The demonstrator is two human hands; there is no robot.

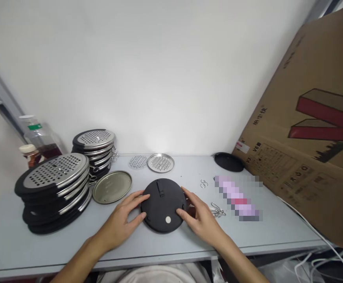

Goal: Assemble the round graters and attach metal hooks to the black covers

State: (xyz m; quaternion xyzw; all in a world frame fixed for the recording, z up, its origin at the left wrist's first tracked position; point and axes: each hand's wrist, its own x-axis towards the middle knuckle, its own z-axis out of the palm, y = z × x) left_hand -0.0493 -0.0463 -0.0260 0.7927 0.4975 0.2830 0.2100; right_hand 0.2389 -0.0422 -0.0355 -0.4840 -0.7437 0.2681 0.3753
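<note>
We hold a black disc (163, 205) between our left hand (120, 222) and right hand (202, 220), fingers spread along its opposite edges, over the worktop (171, 244). Left of the disc, beyond a metal lid (112, 188), we have a tall stack (56, 193); right, bent wires (217, 211). Behind the disc sit a perforated sheet (137, 162) and a rimmed plate (161, 163).

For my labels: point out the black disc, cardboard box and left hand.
Black disc (163, 206), head view: upper face.
Cardboard box (308, 135), head view: printed side.
Left hand (120, 223), head view: back of hand.
</note>
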